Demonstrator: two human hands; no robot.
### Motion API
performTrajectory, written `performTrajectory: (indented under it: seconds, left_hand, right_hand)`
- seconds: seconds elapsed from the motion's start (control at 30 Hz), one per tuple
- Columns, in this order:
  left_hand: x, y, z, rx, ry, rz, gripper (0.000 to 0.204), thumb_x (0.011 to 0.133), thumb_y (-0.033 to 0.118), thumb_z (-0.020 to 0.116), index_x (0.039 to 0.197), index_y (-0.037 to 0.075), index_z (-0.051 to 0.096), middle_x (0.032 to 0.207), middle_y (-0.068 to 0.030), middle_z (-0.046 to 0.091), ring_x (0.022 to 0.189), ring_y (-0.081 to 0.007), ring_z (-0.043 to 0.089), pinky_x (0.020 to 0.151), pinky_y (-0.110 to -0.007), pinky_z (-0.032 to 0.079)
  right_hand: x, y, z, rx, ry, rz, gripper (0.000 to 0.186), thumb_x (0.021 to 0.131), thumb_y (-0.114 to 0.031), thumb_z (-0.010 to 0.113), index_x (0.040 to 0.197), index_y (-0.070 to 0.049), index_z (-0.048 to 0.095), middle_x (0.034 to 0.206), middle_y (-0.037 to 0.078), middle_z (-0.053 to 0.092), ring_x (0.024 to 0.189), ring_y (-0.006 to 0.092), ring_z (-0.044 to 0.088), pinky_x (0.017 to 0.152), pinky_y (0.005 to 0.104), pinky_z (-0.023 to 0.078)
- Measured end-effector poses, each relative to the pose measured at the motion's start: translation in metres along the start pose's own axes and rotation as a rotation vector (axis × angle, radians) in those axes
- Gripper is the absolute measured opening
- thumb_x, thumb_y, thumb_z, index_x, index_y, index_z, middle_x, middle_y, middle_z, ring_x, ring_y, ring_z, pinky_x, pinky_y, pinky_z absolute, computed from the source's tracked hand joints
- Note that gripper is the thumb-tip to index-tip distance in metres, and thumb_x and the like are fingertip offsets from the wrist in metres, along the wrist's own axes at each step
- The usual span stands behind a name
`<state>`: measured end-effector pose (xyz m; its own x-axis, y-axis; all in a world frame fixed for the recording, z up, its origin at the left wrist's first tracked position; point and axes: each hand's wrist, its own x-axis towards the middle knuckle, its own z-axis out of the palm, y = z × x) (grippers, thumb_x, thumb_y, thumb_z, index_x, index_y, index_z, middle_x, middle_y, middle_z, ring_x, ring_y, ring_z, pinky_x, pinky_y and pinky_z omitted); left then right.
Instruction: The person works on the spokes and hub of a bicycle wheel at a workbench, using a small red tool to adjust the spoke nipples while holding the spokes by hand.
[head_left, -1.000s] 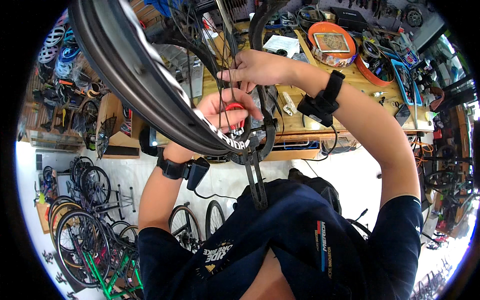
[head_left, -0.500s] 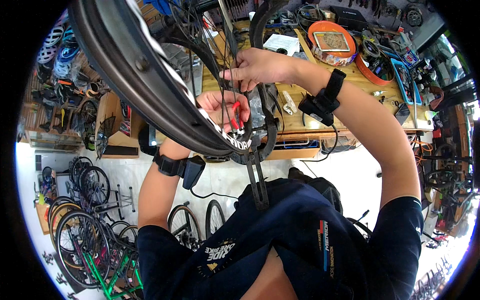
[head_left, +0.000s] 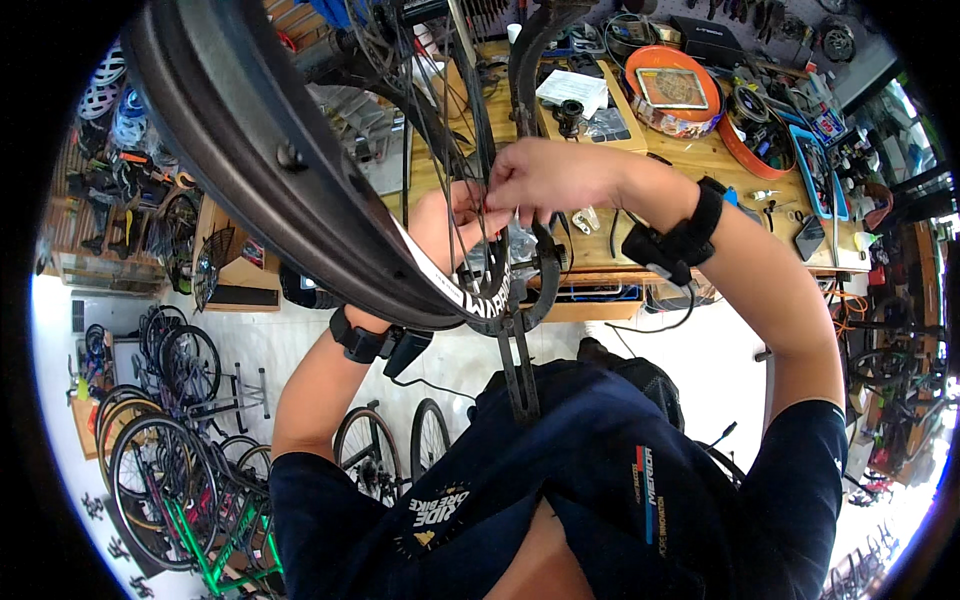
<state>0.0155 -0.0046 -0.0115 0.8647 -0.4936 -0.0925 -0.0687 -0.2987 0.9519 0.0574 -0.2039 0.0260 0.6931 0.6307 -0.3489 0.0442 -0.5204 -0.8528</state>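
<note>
A large black bicycle rim with white lettering and thin spokes stands in a black truing stand before me. My left hand reaches behind the rim, its fingers curled among the spokes round a small red tool, now mostly covered. My right hand meets it from above right, fingertips pinched at the spokes beside that tool; whatever they grip is hidden. Both wrists wear black strapped devices with cables.
Behind the stand, a wooden workbench carries papers, an orange round tin, a blue tray and small tools. Bicycles line the floor at lower left; helmets hang at upper left.
My right hand has moved down and rightward to meet my left hand, which has shifted slightly up. The red tool, plain earlier in my left fingers, is now largely covered.
</note>
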Motion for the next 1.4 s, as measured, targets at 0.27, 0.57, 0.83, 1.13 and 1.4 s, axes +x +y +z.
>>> performTrajectory:
  seconds: [0.27,0.57,0.83,1.13,1.4]
  left_hand:
    - [-0.006,0.011,-0.033,-0.19,0.011,-0.102,0.053,0.098,0.038,0.048,0.131,-0.003,0.046,0.121,-0.0098,0.059,0.108,-0.0163,0.055,0.091,-0.032,0.044]
    - [-0.006,0.035,-0.009,-0.151,0.19,-0.02,0.044,0.091,0.024,0.065,0.126,-0.001,0.053,0.107,-0.0057,0.063,0.097,-0.0117,0.058,0.087,-0.026,0.044]
    - [-0.001,0.019,-0.015,-0.228,0.136,-0.086,0.05,0.097,0.031,0.055,0.133,-0.002,0.044,0.11,-0.01,0.062,0.099,-0.0178,0.062,0.087,-0.029,0.047]
    - [-0.011,0.042,0.001,-0.342,0.251,-0.138,0.059,0.098,0.037,0.05,0.14,-0.002,0.033,0.127,-0.0147,0.053,0.114,-0.0227,0.056,0.095,-0.034,0.045]
    - [-0.012,0.047,0.002,-0.357,0.258,-0.15,0.06,0.098,0.034,0.052,0.14,-0.005,0.033,0.122,-0.0147,0.055,0.11,-0.0228,0.056,0.095,-0.035,0.045]
  right_hand:
    - [0.0,0.002,0.024,0.25,0.099,0.009,0.017,0.088,-0.006,0.059,0.092,0.01,0.057,0.081,0.015,0.066,0.066,0.0184,0.067,0.058,0.0276,0.056]
    - [0.011,0.011,-0.009,0.458,0.322,0.105,0.022,0.087,-0.001,0.055,0.104,0.012,0.059,0.083,0.016,0.066,0.067,0.0179,0.067,0.063,0.0275,0.06]
    - [-0.027,0.004,0.008,0.599,0.027,0.019,0.028,0.086,-0.001,0.059,0.112,0.01,0.058,0.09,0.012,0.065,0.075,0.0151,0.066,0.071,0.025,0.058]
    - [-0.032,0.003,0.024,0.681,-0.015,-0.033,0.021,0.086,-0.006,0.066,0.094,0.013,0.063,0.086,0.015,0.067,0.074,0.0171,0.067,0.07,0.026,0.058]
    - [-0.031,-0.015,0.049,0.152,0.302,-0.094,0.033,0.083,-0.023,0.073,0.089,0.006,0.059,0.077,0.009,0.064,0.067,0.013,0.062,0.06,0.0262,0.051]
